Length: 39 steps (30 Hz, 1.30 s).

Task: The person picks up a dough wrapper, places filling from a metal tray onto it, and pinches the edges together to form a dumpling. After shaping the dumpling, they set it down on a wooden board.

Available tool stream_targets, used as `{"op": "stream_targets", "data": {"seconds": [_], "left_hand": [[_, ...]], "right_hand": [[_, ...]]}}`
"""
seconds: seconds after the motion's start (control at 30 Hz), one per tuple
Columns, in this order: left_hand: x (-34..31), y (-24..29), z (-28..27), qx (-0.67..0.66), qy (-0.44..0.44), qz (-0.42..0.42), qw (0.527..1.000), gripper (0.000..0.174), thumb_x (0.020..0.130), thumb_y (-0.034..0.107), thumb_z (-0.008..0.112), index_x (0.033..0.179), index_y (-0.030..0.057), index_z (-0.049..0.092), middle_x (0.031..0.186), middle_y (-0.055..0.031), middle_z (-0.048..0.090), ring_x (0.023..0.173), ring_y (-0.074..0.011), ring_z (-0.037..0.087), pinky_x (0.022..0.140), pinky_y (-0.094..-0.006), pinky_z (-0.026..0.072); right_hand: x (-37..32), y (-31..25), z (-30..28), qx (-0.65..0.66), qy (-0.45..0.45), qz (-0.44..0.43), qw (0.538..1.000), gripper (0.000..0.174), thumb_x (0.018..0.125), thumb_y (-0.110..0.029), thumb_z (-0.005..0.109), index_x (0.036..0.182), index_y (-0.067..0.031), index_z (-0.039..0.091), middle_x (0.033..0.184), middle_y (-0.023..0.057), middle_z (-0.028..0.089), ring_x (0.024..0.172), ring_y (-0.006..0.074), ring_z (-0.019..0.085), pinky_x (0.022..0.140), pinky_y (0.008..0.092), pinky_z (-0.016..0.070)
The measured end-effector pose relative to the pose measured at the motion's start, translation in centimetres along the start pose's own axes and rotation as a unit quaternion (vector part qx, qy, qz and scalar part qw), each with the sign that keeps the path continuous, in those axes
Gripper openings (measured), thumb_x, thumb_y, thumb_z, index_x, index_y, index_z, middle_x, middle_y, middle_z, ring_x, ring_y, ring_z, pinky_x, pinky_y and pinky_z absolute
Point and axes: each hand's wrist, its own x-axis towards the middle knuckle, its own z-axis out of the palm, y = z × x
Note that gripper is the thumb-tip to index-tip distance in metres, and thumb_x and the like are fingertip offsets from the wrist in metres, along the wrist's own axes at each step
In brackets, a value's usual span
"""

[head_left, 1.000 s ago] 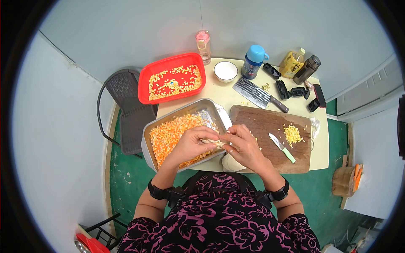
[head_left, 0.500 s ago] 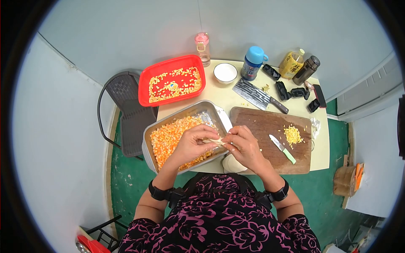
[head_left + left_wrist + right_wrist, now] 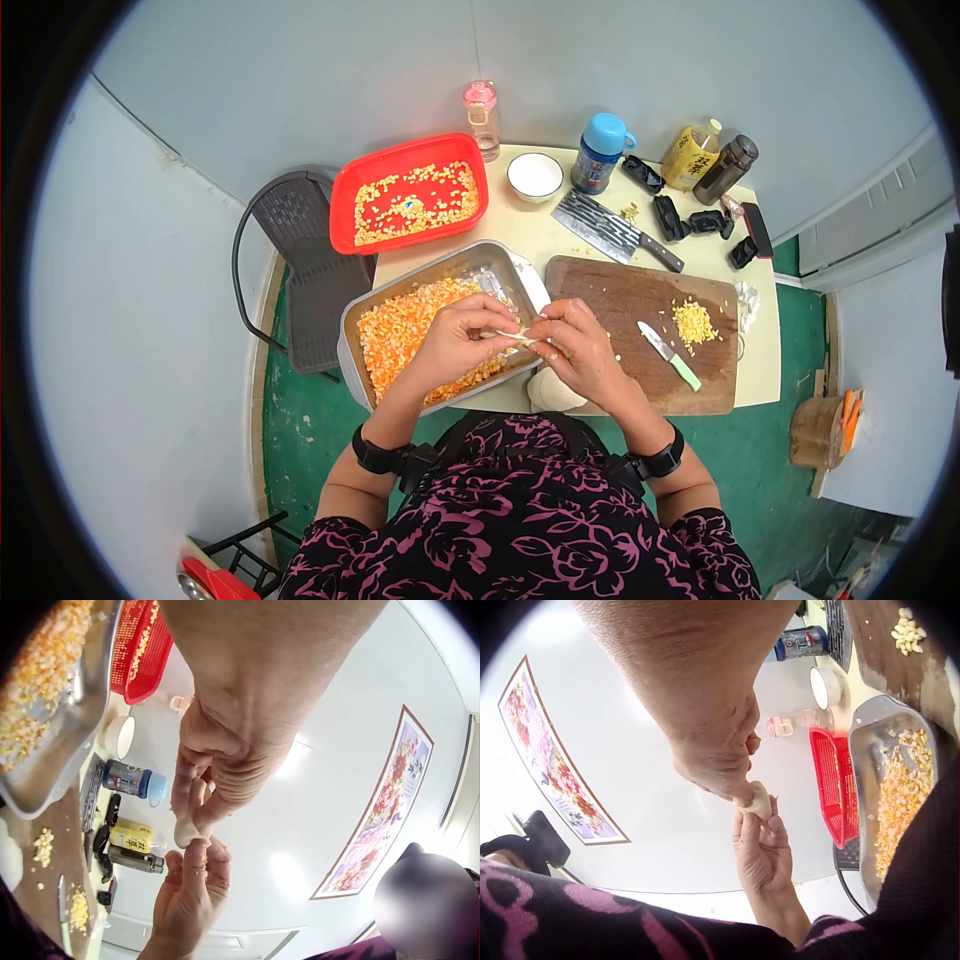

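Note:
A pale folded dumpling [image 3: 760, 801] is held between both hands above the near right edge of the metal pan [image 3: 352, 375]. My left hand [image 3: 458, 342] pinches one end of it between thumb and fingers. At the other end, my right hand [image 3: 580, 350] pinches the dough edge with thumb and forefinger. In the left wrist view the dumpling [image 3: 185, 831] shows a smooth rounded side; the fingers hide much of the rest. Chopped orange and pale filling [image 3: 410, 320] fills much of the pan. Below the right hand lies a round mass of white dough [image 3: 552, 391].
The cutting board [image 3: 640, 385] at right bears a small green-handled knife [image 3: 672, 356] and pale chopped bits [image 3: 693, 321]. A cleaver [image 3: 605, 228] lies behind it. Farther back are a red basket [image 3: 345, 205], a white bowl [image 3: 535, 176], a blue-lidded bottle [image 3: 598, 155] and other bottles.
Both hands stay over the pan's edge. The fingertips shift slightly on the dumpling, and its dough, more bunched at first, now shows as a narrow strip between them.

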Motion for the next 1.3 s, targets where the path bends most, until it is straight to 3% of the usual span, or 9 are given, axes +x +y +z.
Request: {"op": "stream_targets", "data": {"seconds": [0.2, 0.3, 0.4, 0.5, 0.63, 0.73, 0.83, 0.93, 1.3], "left_hand": [[0.1, 0.1, 0.6, 0.030, 0.050, 0.028, 0.998, 0.009, 0.076, 0.003, 0.064, 0.085, 0.0011, 0.066, 0.089, -0.0056, 0.059, 0.075, -0.0102, 0.057, 0.061, -0.0212, 0.0452], [0.0, 0.2, 0.6, -0.011, 0.037, 0.010, 0.999, 0.013, 0.077, 0.002, 0.063, 0.090, -0.0008, 0.064, 0.093, -0.0070, 0.058, 0.078, -0.0105, 0.057, 0.064, -0.0211, 0.0464], [0.0, 0.6, 0.7, -0.076, 0.032, 0.014, 0.997, 0.018, 0.077, -0.001, 0.063, 0.095, -0.0026, 0.060, 0.100, -0.0083, 0.055, 0.083, -0.0109, 0.056, 0.067, -0.0212, 0.0481], [-0.2, 0.9, 0.9, -0.236, 0.053, -0.044, 0.969, 0.023, 0.075, -0.005, 0.063, 0.097, -0.0017, 0.055, 0.107, -0.0087, 0.051, 0.090, -0.0121, 0.055, 0.070, -0.0225, 0.0495], [-0.3, 0.0, 0.6, -0.207, 0.056, 0.001, 0.977, 0.023, 0.073, -0.008, 0.063, 0.094, -0.0004, 0.053, 0.108, -0.0087, 0.047, 0.094, -0.0134, 0.053, 0.073, -0.0240, 0.0516], [-0.2, -0.1, 0.5, -0.158, 0.069, 0.016, 0.985, 0.023, 0.073, -0.008, 0.063, 0.093, -0.0011, 0.055, 0.108, -0.0091, 0.046, 0.096, -0.0144, 0.053, 0.076, -0.0258, 0.0522], [-0.2, 0.4, 0.5, -0.137, 0.075, 0.002, 0.988, 0.023, 0.072, -0.008, 0.064, 0.092, -0.0015, 0.056, 0.108, -0.0102, 0.047, 0.097, -0.0154, 0.053, 0.079, -0.0275, 0.0512], [-0.1, -0.3, 0.6, -0.146, 0.081, 0.029, 0.985, 0.024, 0.072, -0.008, 0.064, 0.094, -0.0022, 0.056, 0.106, -0.0094, 0.047, 0.095, -0.0156, 0.053, 0.080, -0.0271, 0.0513], [0.3, 0.5, 0.9, -0.122, 0.090, 0.005, 0.988, 0.015, 0.073, -0.004, 0.065, 0.087, -0.0022, 0.059, 0.099, -0.0085, 0.051, 0.090, -0.0136, 0.056, 0.071, -0.0232, 0.0542]], "right_hand": [[-0.1, -0.1, 0.0, 0.006, 0.009, 0.021, 1.000, 0.018, 0.069, -0.003, 0.067, 0.084, -0.0026, 0.059, 0.093, 0.0119, 0.053, 0.086, 0.0283, 0.052, 0.073, 0.0353, 0.0440], [-0.2, -0.2, -0.1, 0.015, 0.012, 0.025, 1.000, 0.017, 0.069, -0.004, 0.066, 0.085, -0.0026, 0.058, 0.093, 0.0123, 0.053, 0.086, 0.0286, 0.052, 0.073, 0.0354, 0.0435], [-0.3, -0.2, -0.1, 0.030, 0.018, 0.031, 0.999, 0.017, 0.070, -0.004, 0.066, 0.085, -0.0027, 0.058, 0.093, 0.0125, 0.053, 0.086, 0.0285, 0.051, 0.073, 0.0351, 0.0431], [-0.4, -0.2, -0.2, 0.040, 0.017, 0.040, 0.998, 0.016, 0.070, -0.003, 0.065, 0.085, -0.0028, 0.058, 0.093, 0.0126, 0.053, 0.086, 0.0287, 0.051, 0.074, 0.0352, 0.0423], [-0.1, -0.4, -0.3, 0.021, 0.032, 0.025, 0.999, 0.015, 0.072, -0.003, 0.064, 0.085, -0.0021, 0.058, 0.092, 0.0123, 0.054, 0.083, 0.0273, 0.053, 0.069, 0.0337, 0.0439], [-0.1, -1.0, -0.2, 0.084, 0.028, 0.114, 0.990, 0.014, 0.074, -0.002, 0.063, 0.087, -0.0010, 0.057, 0.091, 0.0121, 0.056, 0.078, 0.0250, 0.055, 0.060, 0.0306, 0.0452], [-0.1, -0.6, 0.1, 0.082, 0.044, 0.078, 0.993, 0.013, 0.076, -0.001, 0.061, 0.088, -0.0003, 0.057, 0.092, 0.0118, 0.058, 0.075, 0.0235, 0.057, 0.056, 0.0284, 0.0463], [-0.2, -0.6, 0.0, 0.086, 0.038, 0.091, 0.991, 0.012, 0.078, 0.001, 0.061, 0.089, 0.0002, 0.058, 0.096, 0.0125, 0.060, 0.075, 0.0188, 0.060, 0.060, 0.0257, 0.0499], [-0.5, -0.4, 0.0, 0.080, 0.053, 0.062, 0.994, 0.015, 0.076, 0.002, 0.062, 0.091, -0.0008, 0.058, 0.097, 0.0124, 0.060, 0.079, 0.0193, 0.062, 0.062, 0.0258, 0.0519]]}}
